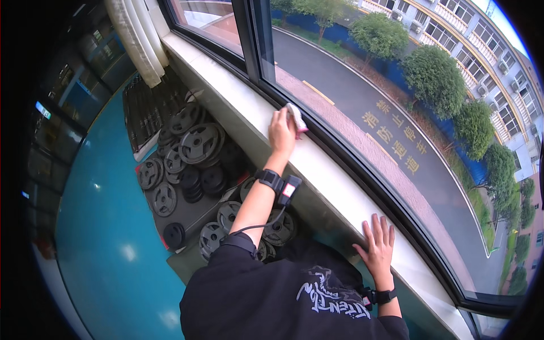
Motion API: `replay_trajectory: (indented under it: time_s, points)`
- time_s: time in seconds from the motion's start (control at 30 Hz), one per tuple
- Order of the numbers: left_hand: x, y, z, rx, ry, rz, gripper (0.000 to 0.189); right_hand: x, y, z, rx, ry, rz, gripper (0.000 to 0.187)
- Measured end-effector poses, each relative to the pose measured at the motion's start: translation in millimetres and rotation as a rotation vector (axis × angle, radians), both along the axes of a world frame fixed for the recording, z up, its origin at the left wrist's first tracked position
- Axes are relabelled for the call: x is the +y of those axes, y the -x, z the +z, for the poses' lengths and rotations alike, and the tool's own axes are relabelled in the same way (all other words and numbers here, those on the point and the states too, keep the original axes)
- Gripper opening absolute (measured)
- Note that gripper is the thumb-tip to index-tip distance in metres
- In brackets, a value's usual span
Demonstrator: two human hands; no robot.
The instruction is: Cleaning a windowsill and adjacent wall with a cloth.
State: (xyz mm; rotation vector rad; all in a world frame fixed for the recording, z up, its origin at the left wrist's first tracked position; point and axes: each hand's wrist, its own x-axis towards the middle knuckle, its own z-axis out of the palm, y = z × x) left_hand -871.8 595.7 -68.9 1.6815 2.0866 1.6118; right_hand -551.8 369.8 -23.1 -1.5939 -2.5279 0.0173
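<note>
In the head view, my left hand (282,131) grips a bunched white cloth (296,115) with a pinkish-red edge. The cloth touches the black window frame (314,127) where it meets the white windowsill (335,182). Lower right, my right hand (378,244) lies palm down on the sill near its inner edge, fingers apart, holding nothing. Both wrists wear black straps with small devices, and a cable runs along the left forearm.
Below the sill, grey and black weight plates (199,144) lie on dark mats beside a rack of metal bars (148,110). A white curtain (138,38) hangs at the sill's far end. A blue-green floor (97,238) extends left.
</note>
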Motion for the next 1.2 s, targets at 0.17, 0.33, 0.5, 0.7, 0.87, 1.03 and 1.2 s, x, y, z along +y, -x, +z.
replay_trajectory:
  time_s: [0.17, 0.33, 0.5, 0.7, 0.87, 1.03, 1.2]
  points:
    - [51, 77, -3, 0.058, -0.023, 0.231, 0.027, 2, -7, -8, -0.074, 0.015, 0.046, 0.078]
    - [64, 86, -5, 0.008, -0.067, 0.31, 0.03, -1, -9, -10, -0.098, 0.051, 0.039, 0.075]
    - [59, 72, -7, 0.042, -0.015, 0.372, 0.036, -3, -7, -4, -0.085, 0.059, 0.033, 0.072]
    - [-8, 0, -4, -0.052, -0.059, 0.081, 0.033, -1, -6, -8, -0.034, 0.046, 0.044, 0.07]
    - [-76, -73, -1, 0.041, -0.068, -0.24, 0.03, 0, -2, -6, 0.002, 0.029, 0.047, 0.069]
    - [-106, -118, 5, 0.192, -0.096, -0.502, 0.029, -4, -3, -7, 0.006, 0.004, -0.025, 0.069]
    - [-100, -117, -19, 0.182, -0.021, -0.431, 0.033, -1, -4, -28, 0.048, -0.012, -0.019, 0.077]
